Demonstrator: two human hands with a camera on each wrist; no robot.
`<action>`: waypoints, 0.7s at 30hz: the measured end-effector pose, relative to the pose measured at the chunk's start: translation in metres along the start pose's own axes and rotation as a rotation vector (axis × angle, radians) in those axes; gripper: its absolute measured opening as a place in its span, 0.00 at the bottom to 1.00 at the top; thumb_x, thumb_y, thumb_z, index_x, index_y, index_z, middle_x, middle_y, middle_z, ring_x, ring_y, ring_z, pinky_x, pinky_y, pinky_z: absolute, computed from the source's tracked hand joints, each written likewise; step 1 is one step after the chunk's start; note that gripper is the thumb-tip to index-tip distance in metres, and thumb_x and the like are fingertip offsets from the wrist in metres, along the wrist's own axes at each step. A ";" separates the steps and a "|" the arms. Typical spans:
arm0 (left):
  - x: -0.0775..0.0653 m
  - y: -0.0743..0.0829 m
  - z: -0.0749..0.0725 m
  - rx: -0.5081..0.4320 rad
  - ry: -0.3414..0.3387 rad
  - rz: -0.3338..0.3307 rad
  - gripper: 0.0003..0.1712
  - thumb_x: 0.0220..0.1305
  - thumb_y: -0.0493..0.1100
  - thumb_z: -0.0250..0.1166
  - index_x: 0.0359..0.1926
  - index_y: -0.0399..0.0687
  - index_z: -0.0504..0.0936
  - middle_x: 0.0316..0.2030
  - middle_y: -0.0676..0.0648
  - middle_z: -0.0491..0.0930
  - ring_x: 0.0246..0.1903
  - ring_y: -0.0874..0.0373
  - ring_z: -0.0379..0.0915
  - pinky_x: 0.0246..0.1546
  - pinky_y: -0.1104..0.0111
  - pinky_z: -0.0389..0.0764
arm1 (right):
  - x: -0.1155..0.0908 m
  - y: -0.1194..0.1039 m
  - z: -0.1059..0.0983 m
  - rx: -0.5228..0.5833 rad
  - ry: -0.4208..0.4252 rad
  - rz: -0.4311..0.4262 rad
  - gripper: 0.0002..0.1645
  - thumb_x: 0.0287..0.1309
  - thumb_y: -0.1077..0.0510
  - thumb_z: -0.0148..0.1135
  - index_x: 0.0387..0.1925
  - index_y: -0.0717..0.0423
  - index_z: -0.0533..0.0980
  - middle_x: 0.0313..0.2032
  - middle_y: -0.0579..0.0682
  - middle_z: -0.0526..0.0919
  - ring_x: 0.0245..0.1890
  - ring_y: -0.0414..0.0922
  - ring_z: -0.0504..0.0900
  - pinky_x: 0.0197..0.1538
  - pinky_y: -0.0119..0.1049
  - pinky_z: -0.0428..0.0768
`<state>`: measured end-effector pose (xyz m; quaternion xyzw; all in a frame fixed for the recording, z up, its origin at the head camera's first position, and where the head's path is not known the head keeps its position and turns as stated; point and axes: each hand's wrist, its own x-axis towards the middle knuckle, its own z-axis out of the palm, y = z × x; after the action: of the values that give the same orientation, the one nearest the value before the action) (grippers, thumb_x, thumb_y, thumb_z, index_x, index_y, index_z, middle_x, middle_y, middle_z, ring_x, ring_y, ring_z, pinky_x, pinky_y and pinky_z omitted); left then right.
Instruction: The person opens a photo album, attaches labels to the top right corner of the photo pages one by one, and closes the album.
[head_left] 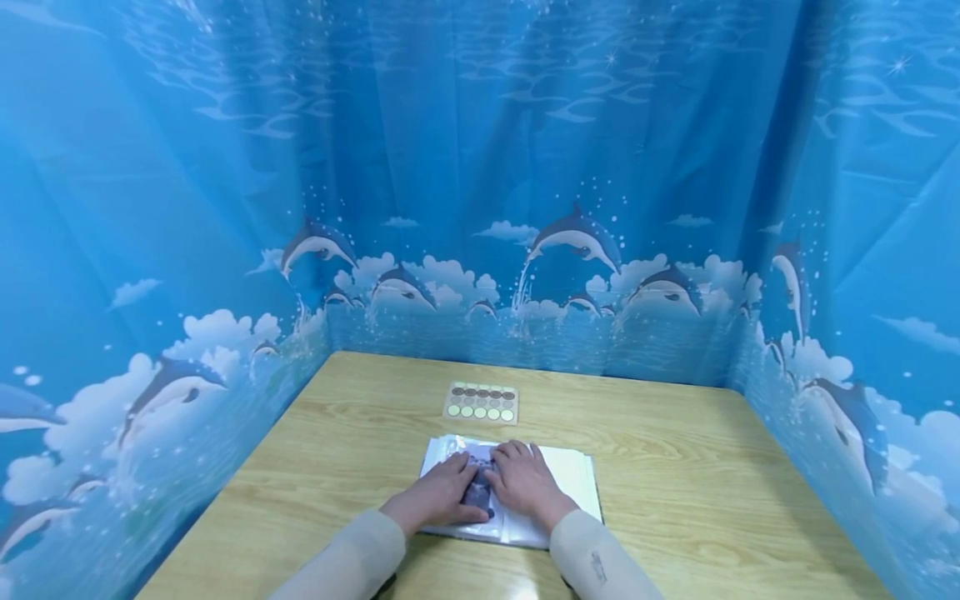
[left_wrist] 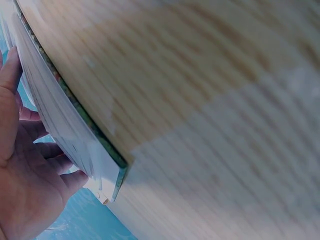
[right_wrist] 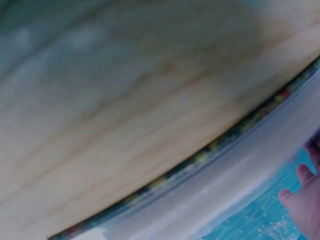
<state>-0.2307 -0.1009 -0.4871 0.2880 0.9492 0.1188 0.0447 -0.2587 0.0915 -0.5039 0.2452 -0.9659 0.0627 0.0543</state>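
An album (head_left: 573, 479) with white pages in clear sleeves lies spread on the table. A dark picture (head_left: 478, 487) shows on its left page, partly covered by the hands. My left hand (head_left: 441, 493) rests on that page with fingers extended over the picture's left side. Fingers of my right hand (head_left: 525, 482) lie along the picture's right edge, near the album's middle. In the left wrist view, the stack of pages (left_wrist: 65, 110) sits above a green-edged cover, with the fingers stretched across it. The right wrist view catches a patterned cover edge (right_wrist: 200, 157) and part of the right hand (right_wrist: 306, 200).
Behind the album lies a small sheet of round stickers (head_left: 481, 403), in rows of brown, beige and pale green. The wood-grain table (head_left: 675, 467) extends on both sides. Blue curtains (head_left: 450, 167) printed with dolphins and waves enclose the table at the back and sides.
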 end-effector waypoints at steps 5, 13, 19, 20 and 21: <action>0.000 0.000 0.001 0.018 -0.010 -0.012 0.52 0.58 0.69 0.65 0.69 0.35 0.66 0.70 0.30 0.59 0.69 0.37 0.57 0.69 0.49 0.60 | 0.001 0.000 0.000 0.005 0.005 -0.004 0.30 0.72 0.42 0.48 0.64 0.57 0.73 0.63 0.55 0.74 0.67 0.56 0.66 0.69 0.62 0.59; 0.001 0.000 0.001 0.012 -0.010 -0.011 0.51 0.58 0.68 0.66 0.69 0.35 0.67 0.70 0.30 0.60 0.69 0.37 0.57 0.69 0.49 0.61 | 0.004 0.000 0.002 -0.006 -0.016 0.009 0.31 0.73 0.41 0.45 0.65 0.56 0.72 0.64 0.54 0.72 0.68 0.54 0.65 0.70 0.61 0.59; 0.000 0.001 -0.001 0.010 -0.017 -0.020 0.51 0.58 0.68 0.65 0.70 0.36 0.66 0.70 0.30 0.59 0.70 0.37 0.56 0.69 0.49 0.60 | 0.007 0.000 0.003 -0.008 -0.033 0.015 0.32 0.74 0.39 0.43 0.65 0.56 0.72 0.65 0.54 0.72 0.68 0.54 0.65 0.70 0.60 0.58; 0.000 0.001 -0.001 0.008 -0.020 -0.022 0.51 0.58 0.68 0.65 0.70 0.36 0.66 0.70 0.30 0.59 0.70 0.37 0.56 0.69 0.49 0.60 | 0.007 0.000 0.003 -0.007 -0.034 0.016 0.32 0.74 0.39 0.43 0.66 0.56 0.72 0.65 0.54 0.72 0.69 0.54 0.64 0.70 0.60 0.58; 0.000 0.001 -0.001 0.007 -0.021 -0.022 0.51 0.59 0.68 0.65 0.70 0.35 0.66 0.70 0.30 0.59 0.70 0.37 0.56 0.69 0.49 0.60 | 0.007 0.000 0.003 -0.008 -0.033 0.014 0.33 0.74 0.39 0.43 0.66 0.56 0.72 0.65 0.54 0.72 0.68 0.54 0.65 0.70 0.60 0.58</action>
<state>-0.2298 -0.1003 -0.4859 0.2788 0.9522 0.1119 0.0551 -0.2654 0.0877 -0.5060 0.2393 -0.9686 0.0553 0.0388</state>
